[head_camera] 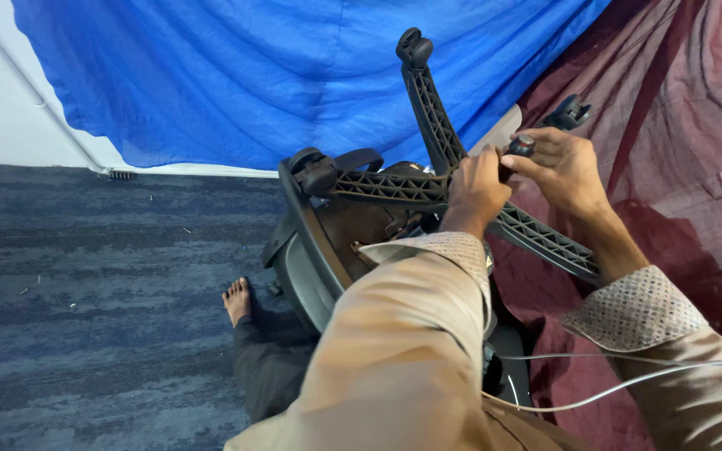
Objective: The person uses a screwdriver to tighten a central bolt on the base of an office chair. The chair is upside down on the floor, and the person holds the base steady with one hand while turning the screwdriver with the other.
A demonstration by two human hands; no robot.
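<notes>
The chair base (428, 188) lay upturned at centre. The left hand (475, 190) was closed round its hub; the right hand (563, 167), at 3 o'clock, pinched the caster (521, 145). Risk: a pinched finger or the chair rolling, given the loose one-handed bracing.

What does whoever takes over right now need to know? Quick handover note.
Left hand grips the hub of the black star-shaped chair base. Right hand holds a small dark round part at the hub, fingers pinched on it.
Office chair lies overturned on the blue carpet, base up. Casters already sit on at least three legs.
Hub part not visibly seated; whether it is going on or off is unclear.
</notes>
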